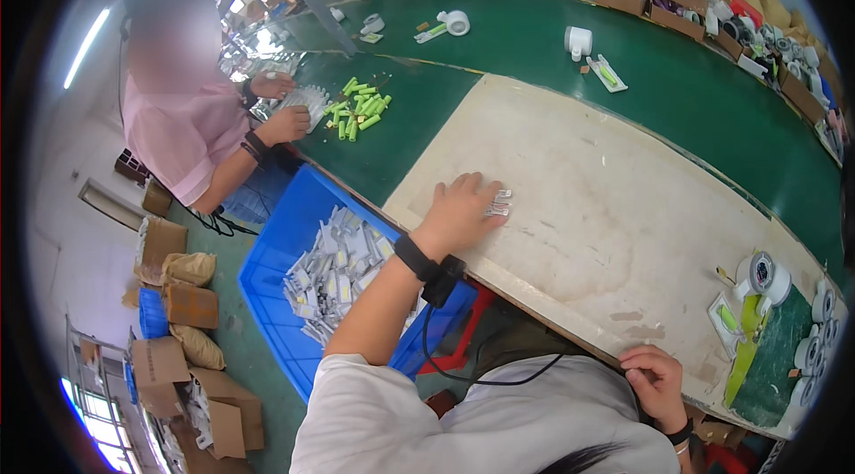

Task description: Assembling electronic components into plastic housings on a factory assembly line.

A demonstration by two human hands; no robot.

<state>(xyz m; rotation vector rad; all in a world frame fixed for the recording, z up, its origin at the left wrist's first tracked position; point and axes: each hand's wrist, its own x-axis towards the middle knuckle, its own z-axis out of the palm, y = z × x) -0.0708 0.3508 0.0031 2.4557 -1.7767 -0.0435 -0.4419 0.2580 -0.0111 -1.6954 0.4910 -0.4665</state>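
- My left hand is lying palm down on the pale mat, fingers spread fairly wide and flat, not closed round anything.
- The small silver parts are sitting right at my fingertips, touching them on the side away from my wrist, so they are lying ahead and slightly right of the palm.
- The little cluster is running roughly across the line of my fingers; it is too small for me to tell each piece's long axis.
- My left hand is much the nearer one to these parts; my right is well apart from them.
- My right hand is resting at the near edge of the table, fingers curled in over the mat's edge; I cannot tell whether anything is inside them.
- A black band with a cable is wrapping my left wrist.
- Below my left forearm, off the table's edge, a blue bin is holding a heap of the same kind of silver parts.
- To my right, near the table's end, tape rolls and a green strip are lying together.
- Farther left along the green table, another person's hands are working beside a scatter of green cylinders.
- Cardboard boxes are standing on the floor to the left.
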